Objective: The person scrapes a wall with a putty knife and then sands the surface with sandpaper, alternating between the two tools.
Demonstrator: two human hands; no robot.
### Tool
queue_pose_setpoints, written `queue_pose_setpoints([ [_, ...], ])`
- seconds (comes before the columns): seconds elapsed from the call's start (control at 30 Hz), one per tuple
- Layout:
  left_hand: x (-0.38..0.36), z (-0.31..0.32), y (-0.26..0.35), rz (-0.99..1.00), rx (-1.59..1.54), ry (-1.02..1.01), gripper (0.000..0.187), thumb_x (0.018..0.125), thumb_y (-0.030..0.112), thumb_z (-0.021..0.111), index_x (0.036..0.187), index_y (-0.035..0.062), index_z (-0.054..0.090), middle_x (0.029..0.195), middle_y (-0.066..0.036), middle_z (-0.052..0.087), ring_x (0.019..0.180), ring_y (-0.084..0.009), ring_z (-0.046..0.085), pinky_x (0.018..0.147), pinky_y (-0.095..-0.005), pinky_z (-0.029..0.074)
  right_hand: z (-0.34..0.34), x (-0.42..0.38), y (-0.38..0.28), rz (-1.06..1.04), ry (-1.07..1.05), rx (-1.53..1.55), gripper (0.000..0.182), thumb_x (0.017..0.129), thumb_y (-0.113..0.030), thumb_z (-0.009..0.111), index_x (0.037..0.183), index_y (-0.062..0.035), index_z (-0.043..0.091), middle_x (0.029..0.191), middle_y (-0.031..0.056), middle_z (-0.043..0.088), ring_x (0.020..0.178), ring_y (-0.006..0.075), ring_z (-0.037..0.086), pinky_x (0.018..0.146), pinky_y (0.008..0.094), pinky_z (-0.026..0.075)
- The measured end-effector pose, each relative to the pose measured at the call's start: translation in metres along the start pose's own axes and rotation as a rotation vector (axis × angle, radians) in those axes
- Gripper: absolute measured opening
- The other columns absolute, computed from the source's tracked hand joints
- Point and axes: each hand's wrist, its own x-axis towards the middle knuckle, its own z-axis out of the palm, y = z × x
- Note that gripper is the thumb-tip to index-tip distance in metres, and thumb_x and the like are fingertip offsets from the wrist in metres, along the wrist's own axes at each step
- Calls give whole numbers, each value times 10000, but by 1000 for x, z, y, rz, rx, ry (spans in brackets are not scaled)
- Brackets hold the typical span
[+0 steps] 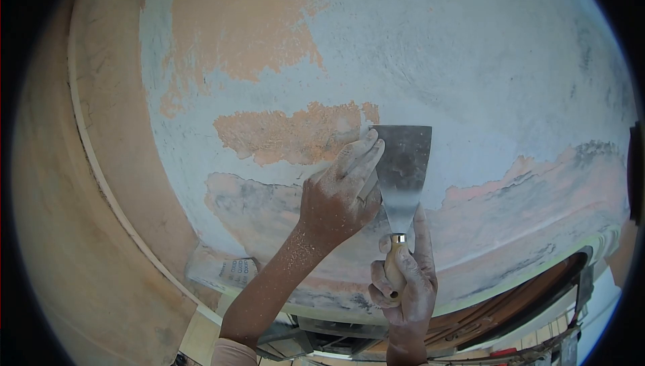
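My right hand (407,282) is wrapped round the wooden handle of a putty knife (405,164), with the index finger laid along the neck. The wide metal blade points up, in front of the wall, and carries pale specks. My left hand (342,188), dusty with white powder, is beside the blade. Its index and middle fingers reach to the blade's upper left edge, while the other fingers curl in. A greyish edge shows near the curled fingers; what it is I cannot make out. Behind both hands stands a wall (457,77) with white, peach and grey patches.
Bare peach patches (289,131) with ragged edges break the white coat. On a ledge at lower left lies a piece of printed backing paper (236,270), which looks like sandpaper. A curved brown wooden panel (504,305) lies below, right of my hands.
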Motion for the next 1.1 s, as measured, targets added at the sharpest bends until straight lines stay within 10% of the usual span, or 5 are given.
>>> queue_pose_setpoints([
  [0.7, 8, 1, 0, 16, -2, 6, 429, 716, 66, 620, 1139, -1, 588, 1194, -138, 580, 924, -229, 651, 653, -292, 551, -4, 0, -1, -19, 33, -52, 673, 916, -52, 456, 1463, -87, 65, 970, 102, 535, 458, 84, 464, 304, 190, 322],
  [0.9, 11, 1, 0, -7, -46, 18, 425, 708, 94, 635, 1114, -25, 595, 1140, -170, 594, 1046, -323, 599, 823, -358, 529, 0, 4, -2, -18, 29, -76, 663, 922, -60, 451, 1464, -93, 70, 995, 103, 552, 459, 84, 466, 306, 196, 339],
  [1.1, 7, 9, -3, 70, -26, 58, 440, 706, 46, 620, 1140, -19, 578, 1208, -151, 570, 953, -238, 646, 693, -299, 557, -4, 2, -3, -24, 50, -103, 636, 928, -62, 410, 1465, -118, 74, 984, 131, 514, 448, 70, 430, 294, 176, 325],
])
